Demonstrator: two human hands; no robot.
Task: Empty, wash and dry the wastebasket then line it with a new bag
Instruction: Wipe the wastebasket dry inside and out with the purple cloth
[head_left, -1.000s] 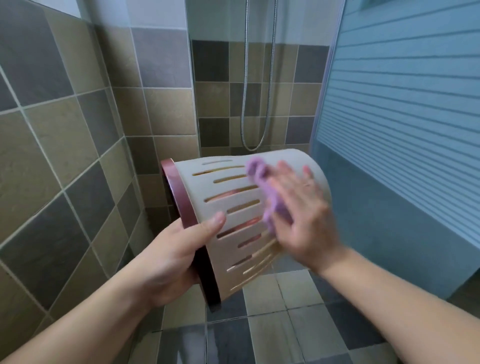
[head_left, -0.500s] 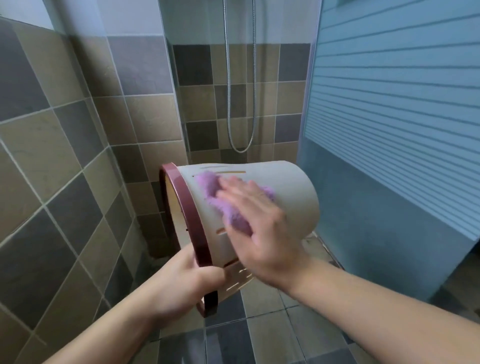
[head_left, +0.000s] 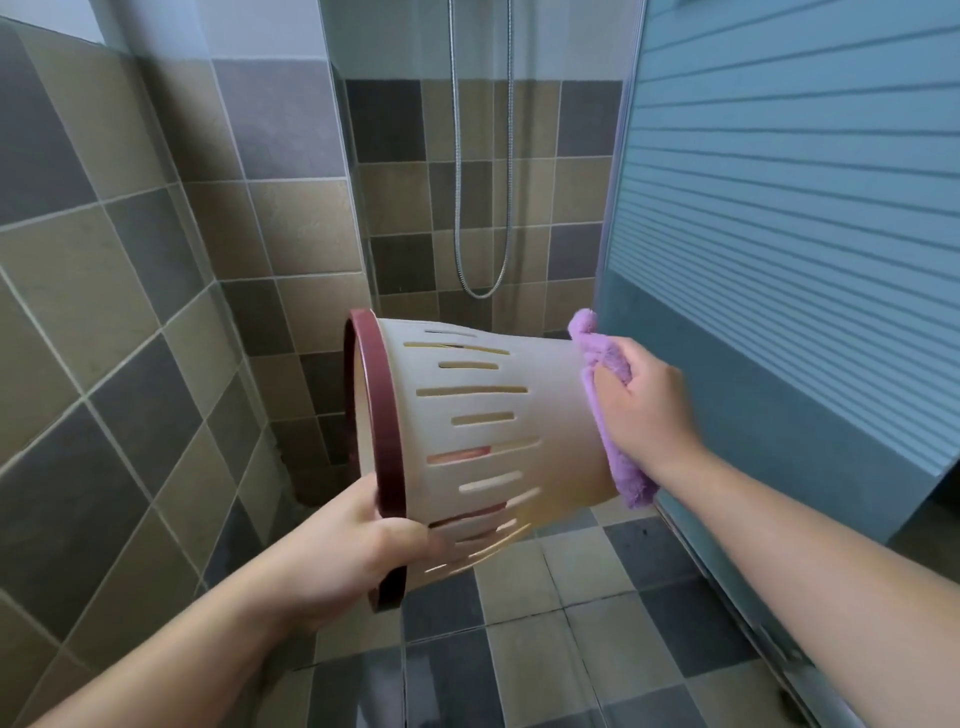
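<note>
The cream slotted wastebasket (head_left: 483, 421) lies sideways in the air above the tiled floor (head_left: 545, 623); the left hand (head_left: 353, 551) has its grip round the maroon rim (head_left: 376, 415), the right hand (head_left: 644, 410) holds a purple cloth (head_left: 602, 364) against its base

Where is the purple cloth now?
The purple cloth is right of centre, pressed by the right hand against the wastebasket bottom.
</note>
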